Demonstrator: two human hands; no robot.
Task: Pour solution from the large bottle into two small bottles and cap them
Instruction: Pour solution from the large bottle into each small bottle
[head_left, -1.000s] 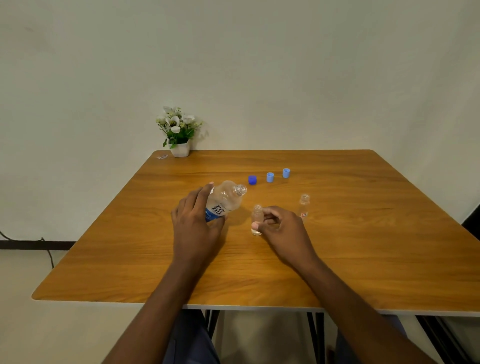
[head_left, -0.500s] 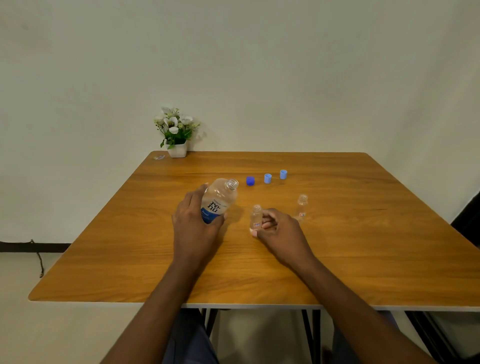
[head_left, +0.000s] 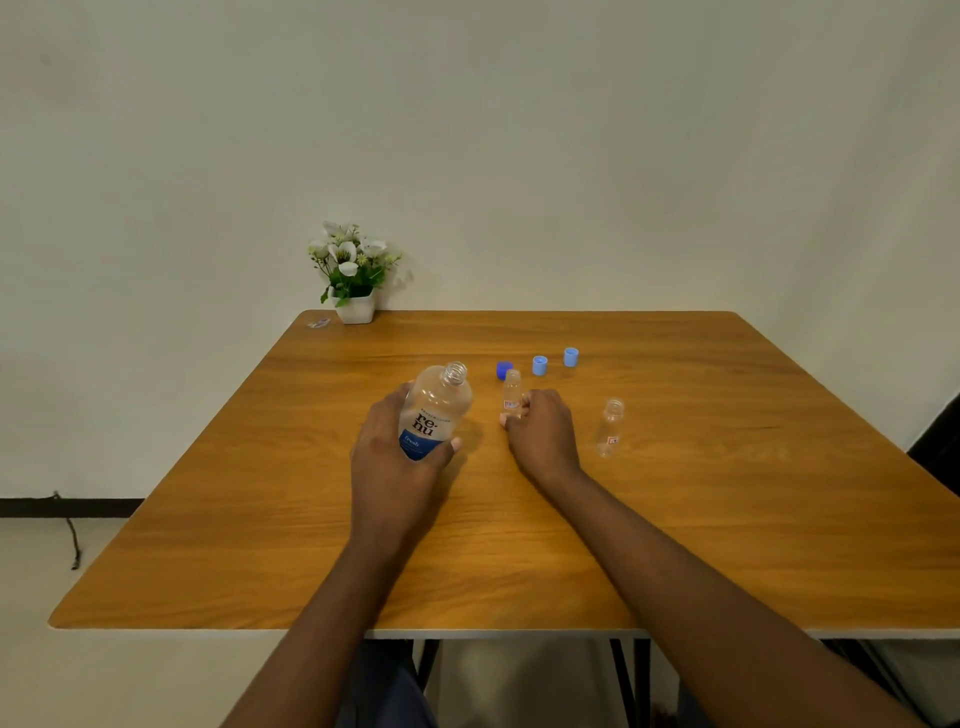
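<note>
Near the middle of the wooden surface (head_left: 727, 519), gripping the uncapped, blue-labelled clear large bottle (head_left: 436, 410) tilted in the curled fingers (head_left: 451, 445) of the left hand (head_left: 395, 457) and pinching one clear small bottle (head_left: 512, 395) upright beside it with the right hand (head_left: 543, 436), likely to steady its mouth for pouring.

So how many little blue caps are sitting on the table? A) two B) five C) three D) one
C: three caps stand in a row on the table, the dark blue cap, the middle light blue cap and the right light blue cap.
</note>
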